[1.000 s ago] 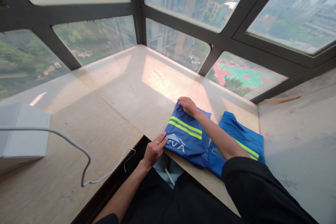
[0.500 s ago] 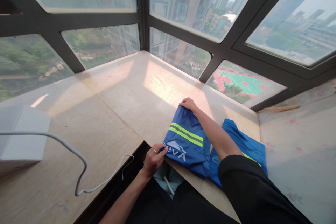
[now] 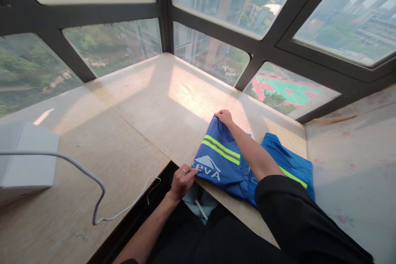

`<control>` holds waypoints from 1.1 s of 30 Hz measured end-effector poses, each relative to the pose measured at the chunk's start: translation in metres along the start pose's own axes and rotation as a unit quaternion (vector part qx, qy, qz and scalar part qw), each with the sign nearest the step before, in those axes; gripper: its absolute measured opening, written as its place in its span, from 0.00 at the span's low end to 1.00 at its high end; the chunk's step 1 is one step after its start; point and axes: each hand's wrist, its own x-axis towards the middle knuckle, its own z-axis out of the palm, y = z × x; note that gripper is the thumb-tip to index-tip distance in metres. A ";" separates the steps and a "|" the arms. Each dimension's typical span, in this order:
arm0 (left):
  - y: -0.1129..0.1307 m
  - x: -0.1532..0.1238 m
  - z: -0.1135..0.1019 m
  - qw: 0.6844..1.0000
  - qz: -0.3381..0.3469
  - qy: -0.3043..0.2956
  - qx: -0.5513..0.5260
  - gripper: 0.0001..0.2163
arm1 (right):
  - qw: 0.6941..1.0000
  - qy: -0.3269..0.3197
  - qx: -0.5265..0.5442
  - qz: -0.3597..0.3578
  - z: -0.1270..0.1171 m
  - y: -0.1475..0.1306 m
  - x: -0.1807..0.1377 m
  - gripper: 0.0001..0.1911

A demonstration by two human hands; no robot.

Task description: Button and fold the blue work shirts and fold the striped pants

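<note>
A blue garment (image 3: 213, 165) with a yellow-green and grey reflective stripe and white lettering lies partly folded on the stone sill (image 3: 133, 119). My left hand (image 3: 183, 180), a ring on one finger, pinches its near left corner. At the far corner my right hand (image 3: 224, 116) grips the edge between thumb and fingers. My right forearm crosses over the cloth and covers part of it. To the right, more blue cloth (image 3: 297, 165) with a similar stripe lies spread; whether it belongs to the same garment I cannot tell.
On the left stands a white box (image 3: 34, 152), with a grey-white cable (image 3: 97, 189) curving in front of it. Dark-framed windows (image 3: 167, 12) enclose the sill's far sides. A flower-patterned wall (image 3: 343, 173) bounds the right. A dark gap (image 3: 145, 198) runs along the sill's near edge.
Both hands keep their hold on the same corners. The cloth between them looks slightly flatter, with more lettering showing. The view has tilted down slightly.
</note>
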 end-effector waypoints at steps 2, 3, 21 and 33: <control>0.000 -0.002 -0.001 1.000 0.001 0.005 0.007 0.10 | 1.000 -0.001 0.002 -0.008 -0.002 0.002 0.002 0.10; 0.001 -0.004 0.000 1.000 -0.002 0.009 0.009 0.10 | 1.000 0.000 0.003 -0.010 -0.002 0.004 0.003 0.10; 0.001 -0.004 0.003 0.998 -0.066 0.006 -0.006 0.11 | 1.000 0.002 0.001 -0.006 0.005 0.012 0.002 0.12; -0.009 0.038 0.008 0.925 -0.339 -0.072 -0.158 0.18 | 0.997 -0.041 0.029 -0.052 -0.036 0.043 -0.035 0.21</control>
